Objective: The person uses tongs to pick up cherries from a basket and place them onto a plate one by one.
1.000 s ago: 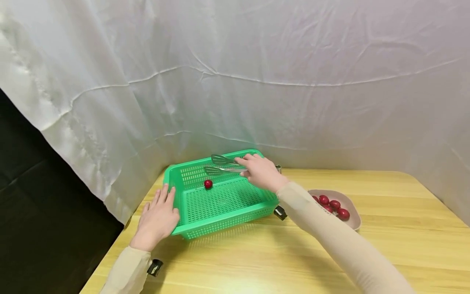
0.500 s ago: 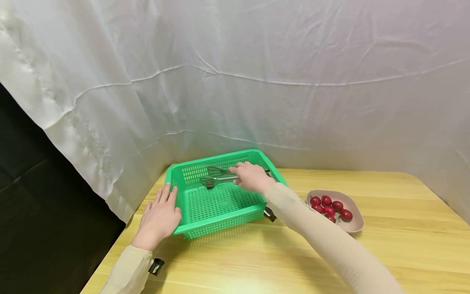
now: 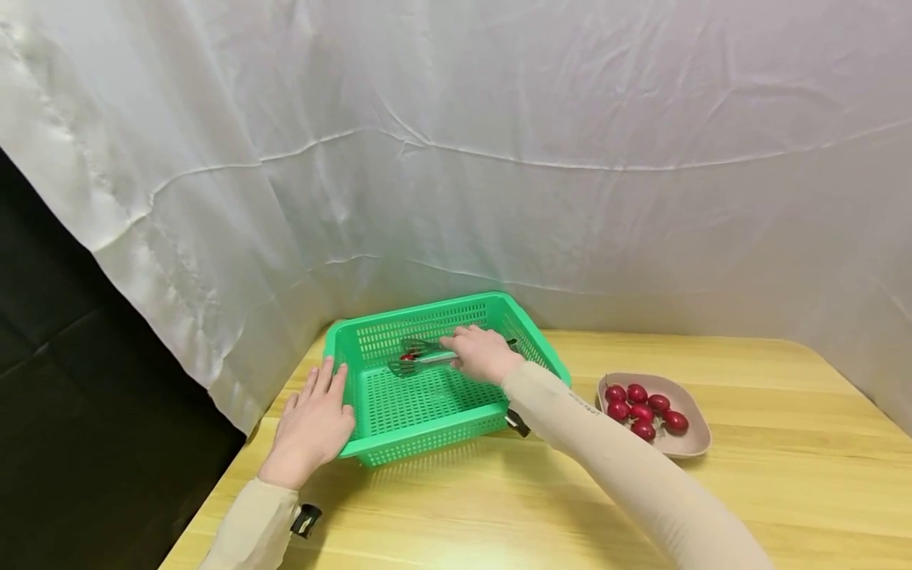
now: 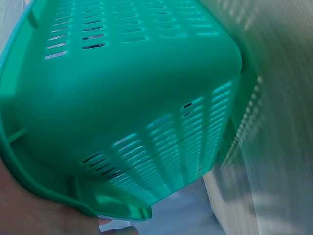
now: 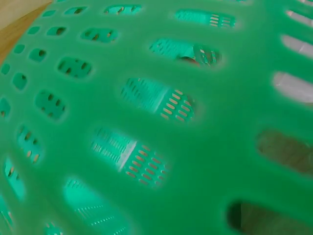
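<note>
In the head view my left hand (image 3: 313,423) rests on the left rim of a green perforated plastic basket (image 3: 435,423), fingers straight. The left wrist view shows the basket's outer wall (image 4: 122,78) with part of that hand (image 4: 44,210) at lower left. My right hand (image 3: 484,355) reaches inside the basket and holds metal tongs (image 3: 427,361) with slotted heads. A small red radish (image 3: 408,357) lies between the tong heads, partly hidden by them. Through the basket wall's slots (image 5: 171,107), the right wrist view shows part of a tong head (image 5: 208,55).
A shallow pinkish dish (image 3: 689,451) with several red radishes (image 3: 641,413) sits on the wooden table (image 3: 499,514) right of the basket. A pale curtain (image 3: 534,198) hangs behind, close to the basket's back rim. Dark cloth (image 3: 93,412) hangs at the left.
My right hand has lowered the tongs into the basket, and their heads now stand either side of the radish. My left hand stays on the rim.
</note>
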A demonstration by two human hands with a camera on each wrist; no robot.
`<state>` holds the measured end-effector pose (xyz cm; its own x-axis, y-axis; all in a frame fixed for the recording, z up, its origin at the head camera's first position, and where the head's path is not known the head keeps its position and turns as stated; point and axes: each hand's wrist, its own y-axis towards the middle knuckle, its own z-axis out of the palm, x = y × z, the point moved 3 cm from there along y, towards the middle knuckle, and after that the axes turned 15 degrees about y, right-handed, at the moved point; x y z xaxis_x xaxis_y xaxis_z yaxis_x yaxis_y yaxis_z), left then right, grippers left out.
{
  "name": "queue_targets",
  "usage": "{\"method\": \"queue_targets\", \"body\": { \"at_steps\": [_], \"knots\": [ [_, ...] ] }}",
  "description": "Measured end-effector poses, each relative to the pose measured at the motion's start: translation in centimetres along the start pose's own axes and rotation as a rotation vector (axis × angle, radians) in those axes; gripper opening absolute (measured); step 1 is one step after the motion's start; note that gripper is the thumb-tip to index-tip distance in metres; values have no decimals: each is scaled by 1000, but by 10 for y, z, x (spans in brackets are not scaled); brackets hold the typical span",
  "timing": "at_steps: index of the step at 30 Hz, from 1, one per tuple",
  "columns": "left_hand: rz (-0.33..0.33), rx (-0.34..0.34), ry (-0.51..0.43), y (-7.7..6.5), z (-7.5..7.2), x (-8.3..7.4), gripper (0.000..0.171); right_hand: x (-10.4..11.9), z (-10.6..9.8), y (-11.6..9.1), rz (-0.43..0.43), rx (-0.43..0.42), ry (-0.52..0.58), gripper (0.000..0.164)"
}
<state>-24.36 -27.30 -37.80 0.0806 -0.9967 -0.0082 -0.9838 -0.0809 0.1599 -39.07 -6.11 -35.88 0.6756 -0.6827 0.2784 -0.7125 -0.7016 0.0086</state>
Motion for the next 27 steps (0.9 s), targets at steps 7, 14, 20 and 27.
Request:
{"method": "queue_targets", "body": {
  "at_steps": [7, 14, 20, 27],
  "knots": [
    [8, -8, 7, -1, 0, -1, 63, 2, 7, -1, 4, 23, 25, 50],
    [6, -10, 7, -1, -1, 1, 63, 7, 5, -1, -26, -20, 50, 48],
    [5, -9, 7, -1, -2, 2, 62, 10, 5, -5, -44, -23, 41, 46],
    [3, -10, 4, -1, -1, 3, 62, 6, 6, -12, -75, -54, 12, 44]
  ]
}}
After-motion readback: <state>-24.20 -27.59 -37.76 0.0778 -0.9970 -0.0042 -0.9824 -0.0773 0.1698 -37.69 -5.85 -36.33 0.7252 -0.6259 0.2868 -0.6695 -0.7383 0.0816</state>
